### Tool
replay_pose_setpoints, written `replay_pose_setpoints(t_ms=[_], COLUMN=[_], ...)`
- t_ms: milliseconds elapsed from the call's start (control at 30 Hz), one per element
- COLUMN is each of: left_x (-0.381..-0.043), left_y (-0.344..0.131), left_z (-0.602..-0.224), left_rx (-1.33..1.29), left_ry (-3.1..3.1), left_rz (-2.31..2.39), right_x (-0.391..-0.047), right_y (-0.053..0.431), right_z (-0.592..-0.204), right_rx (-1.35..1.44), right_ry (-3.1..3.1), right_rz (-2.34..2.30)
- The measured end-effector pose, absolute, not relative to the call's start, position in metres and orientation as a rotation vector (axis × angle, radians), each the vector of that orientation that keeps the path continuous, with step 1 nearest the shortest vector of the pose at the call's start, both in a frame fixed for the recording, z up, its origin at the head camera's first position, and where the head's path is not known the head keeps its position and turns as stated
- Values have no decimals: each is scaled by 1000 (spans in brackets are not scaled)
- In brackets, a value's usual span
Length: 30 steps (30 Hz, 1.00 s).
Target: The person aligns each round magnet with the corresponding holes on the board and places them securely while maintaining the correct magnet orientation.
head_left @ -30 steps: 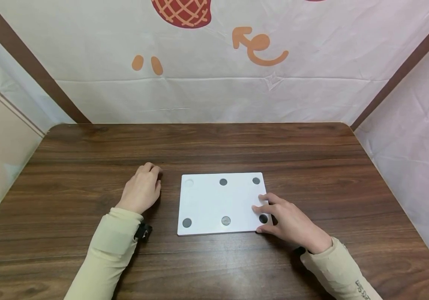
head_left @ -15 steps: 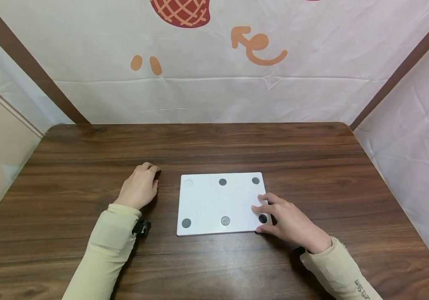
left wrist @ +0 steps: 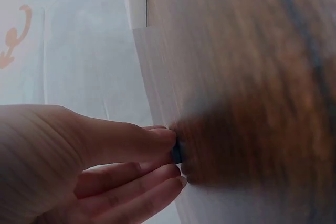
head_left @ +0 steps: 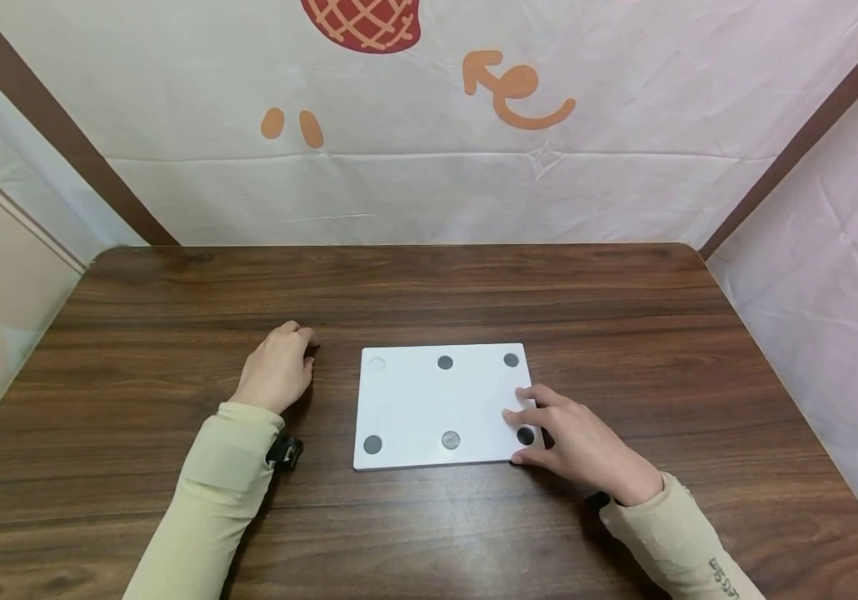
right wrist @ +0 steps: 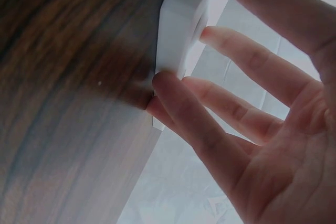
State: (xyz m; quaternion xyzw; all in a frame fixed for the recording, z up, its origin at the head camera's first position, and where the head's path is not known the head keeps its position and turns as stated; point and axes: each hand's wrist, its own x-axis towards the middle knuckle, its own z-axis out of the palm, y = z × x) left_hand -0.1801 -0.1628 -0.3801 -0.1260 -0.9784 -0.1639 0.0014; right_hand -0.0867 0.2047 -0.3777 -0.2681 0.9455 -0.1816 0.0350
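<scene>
A white rectangular board (head_left: 440, 400) lies flat on the table. Dark round discs, such as the near-left disc (head_left: 372, 444), sit in it; the near-middle silver disc (head_left: 451, 440) resembles a coin. Its far-left corner has a round recess (head_left: 376, 364) with no dark disc. My right hand (head_left: 575, 437) holds the board's near-right corner, thumb at the near edge and fingertips on top, around a dark disc (head_left: 525, 435). Left of the board, my left hand (head_left: 273, 367) is low over the table. In the left wrist view it pinches a small dark piece (left wrist: 177, 153), mostly hidden by fingers.
The brown wood-grain table (head_left: 429, 292) runs back to a white printed curtain (head_left: 429, 192). Another curtain (head_left: 841, 242) hangs along the right side. A black strap device (head_left: 285, 452) sits on the left wrist.
My left hand has shifted very slightly to the left. My right hand, the board and its discs hold the same places, apart from a slight shift of the whole view.
</scene>
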Motion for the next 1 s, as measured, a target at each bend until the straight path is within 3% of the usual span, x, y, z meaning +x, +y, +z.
replay_pose_setpoints(t_ms=[1000], left_x=[-176], left_y=[-154], left_z=[-377], left_rx=[-377], left_ry=[-3026], left_rz=[-583], right_x=[-87], right_y=[206], right_z=[-379], right_rx=[-846], right_ry=[2918], right_rz=[-571])
